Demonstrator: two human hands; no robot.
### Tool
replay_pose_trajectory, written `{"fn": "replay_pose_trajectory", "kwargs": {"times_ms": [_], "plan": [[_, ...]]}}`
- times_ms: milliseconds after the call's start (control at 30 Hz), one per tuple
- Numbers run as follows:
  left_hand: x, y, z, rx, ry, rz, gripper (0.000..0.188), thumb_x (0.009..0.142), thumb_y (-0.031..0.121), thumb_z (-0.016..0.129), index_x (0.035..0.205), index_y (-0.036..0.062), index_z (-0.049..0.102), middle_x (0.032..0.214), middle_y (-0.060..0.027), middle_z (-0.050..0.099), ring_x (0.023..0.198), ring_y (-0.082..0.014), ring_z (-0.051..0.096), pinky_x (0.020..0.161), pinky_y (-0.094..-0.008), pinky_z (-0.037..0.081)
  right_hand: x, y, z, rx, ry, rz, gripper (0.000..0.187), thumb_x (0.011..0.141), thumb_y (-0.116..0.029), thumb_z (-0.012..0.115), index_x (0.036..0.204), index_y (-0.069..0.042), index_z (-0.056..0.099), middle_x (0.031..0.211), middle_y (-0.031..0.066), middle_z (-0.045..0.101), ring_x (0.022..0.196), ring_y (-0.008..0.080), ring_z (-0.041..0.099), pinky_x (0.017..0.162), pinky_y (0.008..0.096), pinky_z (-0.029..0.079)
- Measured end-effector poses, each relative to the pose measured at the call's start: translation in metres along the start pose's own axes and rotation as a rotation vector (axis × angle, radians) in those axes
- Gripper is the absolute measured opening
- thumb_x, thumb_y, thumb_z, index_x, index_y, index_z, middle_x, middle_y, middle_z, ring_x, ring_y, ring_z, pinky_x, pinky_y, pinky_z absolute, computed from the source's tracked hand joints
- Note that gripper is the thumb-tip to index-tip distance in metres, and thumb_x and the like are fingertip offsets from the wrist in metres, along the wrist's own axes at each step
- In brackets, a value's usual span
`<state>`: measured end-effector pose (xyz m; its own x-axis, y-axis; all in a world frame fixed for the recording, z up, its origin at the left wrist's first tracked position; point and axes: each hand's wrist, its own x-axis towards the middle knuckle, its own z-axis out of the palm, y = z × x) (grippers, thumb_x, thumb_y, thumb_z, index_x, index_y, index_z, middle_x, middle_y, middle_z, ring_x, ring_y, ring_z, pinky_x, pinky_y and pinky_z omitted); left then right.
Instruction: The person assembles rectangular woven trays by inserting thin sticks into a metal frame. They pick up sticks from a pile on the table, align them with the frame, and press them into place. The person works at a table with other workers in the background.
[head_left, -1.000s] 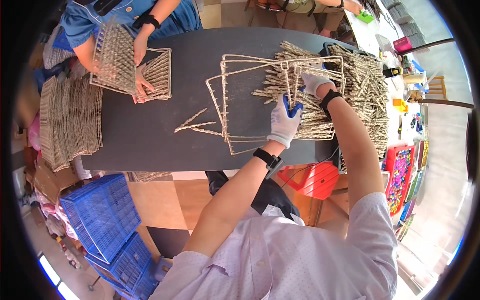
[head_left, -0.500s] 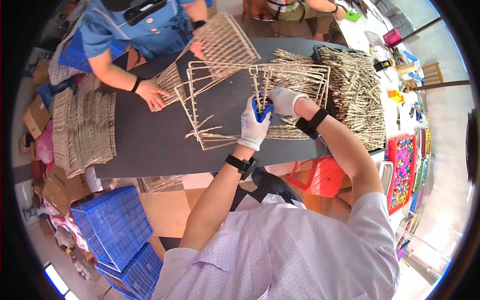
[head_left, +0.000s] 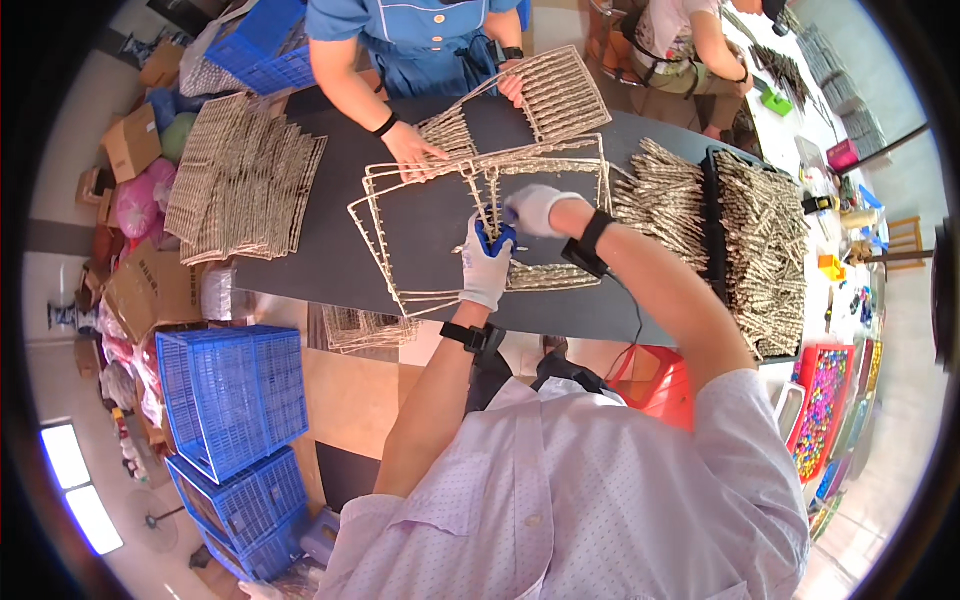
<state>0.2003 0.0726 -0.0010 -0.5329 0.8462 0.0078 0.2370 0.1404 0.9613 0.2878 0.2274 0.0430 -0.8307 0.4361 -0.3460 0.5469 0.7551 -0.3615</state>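
My left hand [head_left: 487, 264], in a white glove with a blue palm, is closed around the thin upright bars in the middle of a beige plastic sprue frame [head_left: 380, 262]. The frame looks like several rectangular outlines overlapping, held over the dark table. Small stubs line its bars. Beside the left fingertips, my gloved right hand [head_left: 543, 210] is bent inward with its fingers closed near the same bars; what they pinch is hidden. Twisted beige strips [head_left: 555, 276] lie under the frame's near right part.
Across the dark table [head_left: 300, 272], a co-worker's hands [head_left: 412, 150] handle beige grid panels [head_left: 565, 95]. A panel stack [head_left: 245, 180] lies left. Loose strips [head_left: 660, 200] and a filled black tray [head_left: 760, 250] stand right. Blue crates [head_left: 232, 390] and a red stool [head_left: 655, 385] are below.
The view has turned, shifting the surroundings. My hands and the frame are farther left on the table, away from the strip pile. The co-worker's raised panel has come nearer.
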Motion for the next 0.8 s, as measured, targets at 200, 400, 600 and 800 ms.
{"fn": "replay_pose_trajectory", "kwargs": {"times_ms": [200,400,600,800], "plan": [[-0.004,-0.003,0.001,0.038,0.195,-0.143,0.058,0.079,-0.002,0.068,0.132,0.0008,0.046,0.116,-0.0189,0.064,0.103,-0.0324,0.063,0.091,-0.0397,0.049,0.054,-0.016,0.011,-0.369,0.054,-0.117,0.028,0.09,-0.016,0.057,0.115,-0.011,0.068,0.122,0.0098,0.065,0.113,0.0236,0.062,0.092,0.034,0.05],[-0.004,-0.013,-0.033,0.135,0.118,-0.003,0.054,0.081,0.002,0.069,0.131,0.0019,0.048,0.108,-0.0154,0.067,0.1,-0.0285,0.065,0.09,-0.0368,0.049,0.068,-0.024,0.037,-0.184,0.136,-0.235,0.034,0.091,-0.013,0.055,0.124,-0.013,0.063,0.117,0.0119,0.067,0.105,0.026,0.066,0.087,0.0346,0.053],[0.008,-0.023,-0.065,-0.03,0.098,-0.081,0.049,0.083,0.001,0.07,0.128,0.004,0.051,0.099,-0.0043,0.065,0.09,-0.0124,0.062,0.077,-0.0305,0.053,0.041,-0.008,0.042,0.476,-0.336,-0.279,0.054,0.086,-0.042,0.069,0.124,-0.005,0.063,0.116,0.0132,0.069,0.103,0.026,0.064,0.094,0.0357,0.047],[0.017,0.019,-0.067,0.043,-0.115,0.104,0.058,0.079,0.011,0.074,0.131,0.0022,0.05,0.107,-0.0161,0.066,0.099,-0.023,0.063,0.09,-0.0356,0.05,0.016,-0.059,0.03,0.654,-0.497,-0.219,0.054,0.067,-0.032,0.089,0.112,-0.009,0.069,0.111,0.0053,0.071,0.097,0.0192,0.065,0.089,0.033,0.05]]}}
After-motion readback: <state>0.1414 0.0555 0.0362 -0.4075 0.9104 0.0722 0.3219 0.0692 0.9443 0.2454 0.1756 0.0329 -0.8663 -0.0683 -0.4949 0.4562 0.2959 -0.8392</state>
